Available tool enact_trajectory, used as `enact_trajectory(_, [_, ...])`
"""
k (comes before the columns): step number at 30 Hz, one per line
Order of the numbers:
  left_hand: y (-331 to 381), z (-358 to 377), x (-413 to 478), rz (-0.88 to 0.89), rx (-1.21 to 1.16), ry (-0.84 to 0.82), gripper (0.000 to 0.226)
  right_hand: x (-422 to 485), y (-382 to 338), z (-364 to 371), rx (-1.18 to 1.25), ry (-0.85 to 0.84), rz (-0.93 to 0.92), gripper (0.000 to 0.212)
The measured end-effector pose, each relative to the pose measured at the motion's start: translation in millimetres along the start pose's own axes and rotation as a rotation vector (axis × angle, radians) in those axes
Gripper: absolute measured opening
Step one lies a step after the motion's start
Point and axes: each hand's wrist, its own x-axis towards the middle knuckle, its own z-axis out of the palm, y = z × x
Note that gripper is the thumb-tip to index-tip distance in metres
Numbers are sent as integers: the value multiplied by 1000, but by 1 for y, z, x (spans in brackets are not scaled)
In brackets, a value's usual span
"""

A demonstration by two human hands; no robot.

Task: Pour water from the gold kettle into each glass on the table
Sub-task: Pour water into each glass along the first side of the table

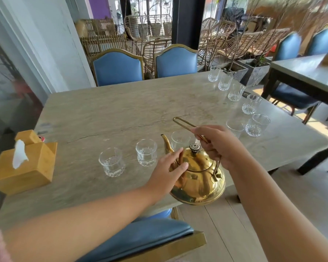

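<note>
Kettle: we hold the gold kettle [198, 178] at the near edge of the table [121, 110], tilted, its body partly past the edge and its spout [167, 144] pointing up and away to the left.
Right hand: our right hand [219, 146] is closed around the thin wire handle [186, 124], whose loop sticks out past the fingers toward the middle of the table.
Left hand: our left hand [169, 171] lies against the kettle's left shoulder just below the spout, fingers spread and loose, touching the metal rather than gripping it.
Lid: the lid knob [194, 147] shows between the two hands, on top of the body.
Near glasses: three glasses sit in a row near us: one at the left [111, 161], one in the middle [146, 155], and one [180, 138] just behind the spout. We cannot tell how much water any of them holds.
Far glasses: a line of glasses runs along the right side of the table, from the far one [214, 73] to the nearest [257, 124], with another [235, 127] just beside the nearest.
Tissue box: a wooden tissue box [25, 167] stands at the left edge, a white tissue sticking up from it.
Chairs: two blue chairs [117, 68] stand at the far side; another blue chair back [150, 235] is below our arms.
</note>
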Motion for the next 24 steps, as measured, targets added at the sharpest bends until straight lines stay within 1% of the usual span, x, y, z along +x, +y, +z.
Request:
enact_trajectory(8, [29, 35, 7, 25, -27, 17, 51, -7, -9, -45, -18, -13, 9, 29])
enact_trajectory(16, [58, 78, 24, 40, -73, 84, 51, -1, -18, -96, -59, -93, 13, 29])
enact_trajectory(24, [63, 109, 43, -1, -160, 120, 56, 12, -16, -126, -101, -172, 6, 27])
